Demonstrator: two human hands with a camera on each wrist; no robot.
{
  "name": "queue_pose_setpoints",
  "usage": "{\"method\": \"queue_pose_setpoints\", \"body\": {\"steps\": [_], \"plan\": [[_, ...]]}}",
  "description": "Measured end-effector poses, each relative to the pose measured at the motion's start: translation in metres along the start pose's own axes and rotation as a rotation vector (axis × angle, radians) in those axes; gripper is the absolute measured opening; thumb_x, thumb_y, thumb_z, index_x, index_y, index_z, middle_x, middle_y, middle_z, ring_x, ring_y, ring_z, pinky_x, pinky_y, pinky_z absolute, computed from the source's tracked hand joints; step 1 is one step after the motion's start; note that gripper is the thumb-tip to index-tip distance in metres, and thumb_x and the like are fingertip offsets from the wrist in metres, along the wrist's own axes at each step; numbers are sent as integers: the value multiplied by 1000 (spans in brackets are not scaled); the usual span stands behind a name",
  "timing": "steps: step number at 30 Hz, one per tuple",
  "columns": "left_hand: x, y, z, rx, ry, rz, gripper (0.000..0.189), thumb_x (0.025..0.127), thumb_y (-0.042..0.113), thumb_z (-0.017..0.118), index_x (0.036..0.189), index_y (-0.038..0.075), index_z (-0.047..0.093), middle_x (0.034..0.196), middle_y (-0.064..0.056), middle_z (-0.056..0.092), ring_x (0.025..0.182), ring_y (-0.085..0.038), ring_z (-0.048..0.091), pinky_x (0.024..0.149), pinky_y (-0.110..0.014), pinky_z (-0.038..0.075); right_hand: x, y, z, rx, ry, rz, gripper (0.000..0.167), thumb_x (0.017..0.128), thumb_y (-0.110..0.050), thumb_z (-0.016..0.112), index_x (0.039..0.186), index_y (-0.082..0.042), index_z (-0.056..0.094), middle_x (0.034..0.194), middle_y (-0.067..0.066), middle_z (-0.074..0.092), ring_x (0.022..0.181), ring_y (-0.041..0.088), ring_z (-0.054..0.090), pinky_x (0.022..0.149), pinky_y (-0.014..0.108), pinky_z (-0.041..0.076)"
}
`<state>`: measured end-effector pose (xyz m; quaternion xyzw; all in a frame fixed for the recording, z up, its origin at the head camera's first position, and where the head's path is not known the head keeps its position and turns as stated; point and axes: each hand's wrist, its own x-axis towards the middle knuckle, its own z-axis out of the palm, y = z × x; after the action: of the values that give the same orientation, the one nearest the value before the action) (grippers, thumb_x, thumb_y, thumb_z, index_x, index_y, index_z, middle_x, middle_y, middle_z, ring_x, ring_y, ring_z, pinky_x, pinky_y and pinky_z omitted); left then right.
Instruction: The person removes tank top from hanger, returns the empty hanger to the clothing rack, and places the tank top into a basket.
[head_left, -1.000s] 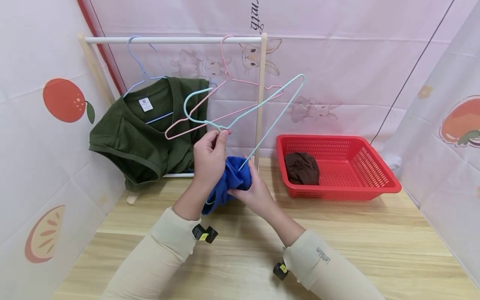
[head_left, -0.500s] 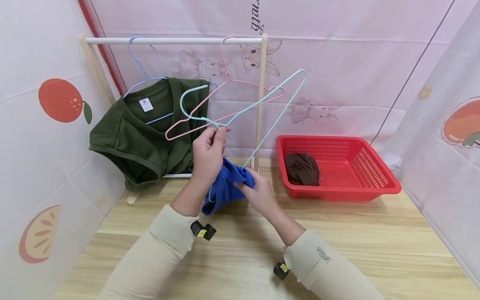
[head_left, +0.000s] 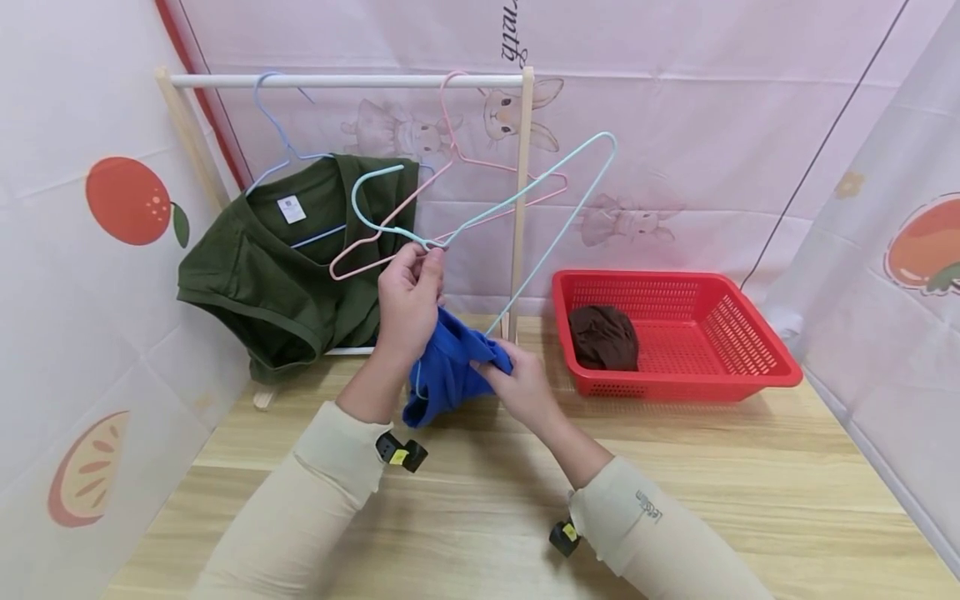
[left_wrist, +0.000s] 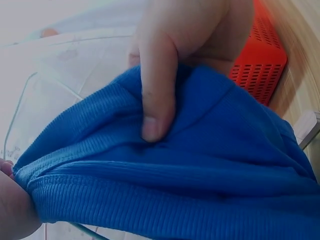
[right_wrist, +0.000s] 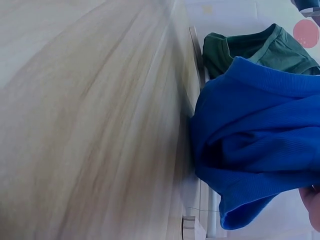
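Observation:
My left hand [head_left: 408,292] pinches a mint-green clothes hanger [head_left: 614,150] at its neck, below the hook. In the left wrist view, its fingertips [left_wrist: 15,210] also meet the ribbed edge of a blue shirt [left_wrist: 225,120]. One end of the hanger runs down inside the shirt [head_left: 453,371]; the other sticks out bare to the upper right. My right hand [head_left: 528,387] grips the shirt's right side, its thumb [left_wrist: 159,90] pressed on the cloth. Low over the table, the shirt hangs bunched in the right wrist view, hiding part of the hanger.
Behind the hands stands a clothes rack [head_left: 345,81]. From it hang a dark green shirt [head_left: 277,267] on a blue hanger [head_left: 281,137] and a bare pink hanger [head_left: 444,104]. To the right, a red basket [head_left: 675,385] holds a brown cloth [head_left: 603,337].
My left hand and the hanger have shifted slightly up and left. My right hand has moved down and a little right, drawing the blue shirt's edge away from the left hand.

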<state>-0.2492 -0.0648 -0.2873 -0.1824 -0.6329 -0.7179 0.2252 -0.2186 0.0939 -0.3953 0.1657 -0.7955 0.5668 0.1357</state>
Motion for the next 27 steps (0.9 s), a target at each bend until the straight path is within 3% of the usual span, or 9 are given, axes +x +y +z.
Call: {"method": "queue_pose_setpoints", "body": {"steps": [5,9,15,21,27], "plan": [[6,-4,-4,-66,38,-22,23,100,17,58,104,-5,62,65,1,50,54,-13,44,51,-19,43,3,-5,-5,19,8,13,22,89,-12,72,110,-2,73,106,14,74,96,27,69,89,44,54],[9,-4,-7,-82,70,-77,23,99,19,59,104,-3,65,69,0,59,60,-14,54,61,-21,52,0,-26,-13,22,-8,25,20,90,-9,70,108,0,73,104,16,74,96,28,69,88,41,54],[10,-2,-12,-85,57,-142,27,97,23,61,106,-1,67,76,-2,68,68,-21,62,73,-26,54,-2,-40,-19,8,-15,15,21,90,-8,70,109,2,72,106,18,73,99,30,69,91,43,54],[10,-2,-14,-121,32,-158,22,98,22,61,103,2,69,80,3,73,66,-17,65,72,-29,49,-1,-37,-18,-12,-4,27,19,90,-9,70,106,0,73,105,17,74,98,31,68,91,45,53],[10,0,-14,-195,22,-157,17,99,18,59,99,5,70,83,2,75,62,-12,65,69,-24,50,-1,-36,-18,-19,-19,41,18,91,-11,69,106,-1,74,104,16,74,96,29,68,89,43,53]]}}
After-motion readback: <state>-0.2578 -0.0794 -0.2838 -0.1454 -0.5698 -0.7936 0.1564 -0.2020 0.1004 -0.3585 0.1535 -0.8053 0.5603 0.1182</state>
